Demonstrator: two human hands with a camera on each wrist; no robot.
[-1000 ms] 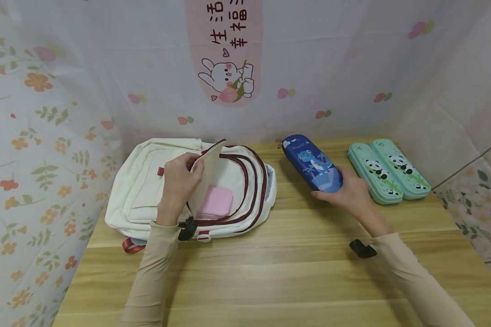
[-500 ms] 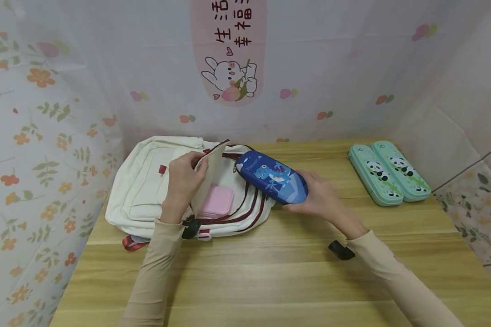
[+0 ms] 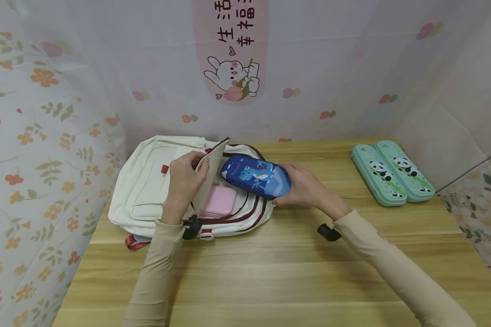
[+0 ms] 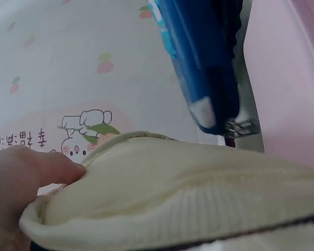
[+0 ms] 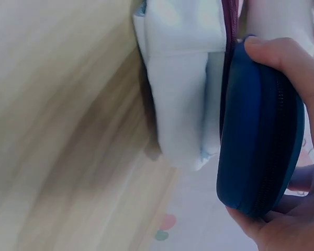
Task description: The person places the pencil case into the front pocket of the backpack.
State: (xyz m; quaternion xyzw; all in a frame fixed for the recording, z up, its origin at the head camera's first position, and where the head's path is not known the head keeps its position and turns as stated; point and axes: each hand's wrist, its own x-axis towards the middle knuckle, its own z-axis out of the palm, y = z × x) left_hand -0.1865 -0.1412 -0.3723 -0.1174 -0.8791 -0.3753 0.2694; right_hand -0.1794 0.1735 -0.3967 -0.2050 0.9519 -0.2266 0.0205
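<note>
A cream backpack [image 3: 147, 181] with dark red zips lies on the table, its front pocket unzipped. My left hand [image 3: 184, 181] pinches the edge of the pocket flap [image 4: 162, 193] and holds it raised. My right hand [image 3: 304, 186] grips one end of a blue dinosaur pencil case [image 3: 255, 176]; thumb and fingers lie on opposite sides in the right wrist view. The far end of the case reaches over the pocket opening, beside the flap. Inside the pocket lies a pink square item [image 3: 219, 201], close to the case's near side.
Two mint-green panda pencil cases [image 3: 378, 175] lie side by side at the right back of the wooden table [image 3: 270, 281]. A printed cloth [image 3: 331, 68] hangs behind the table. A red strap loop [image 3: 136, 243] sticks out at the backpack's lower left.
My right hand has carried the blue pencil case leftward from beside the panda cases to over the backpack's pocket, turning it flatter. My left hand has kept holding the flap.
</note>
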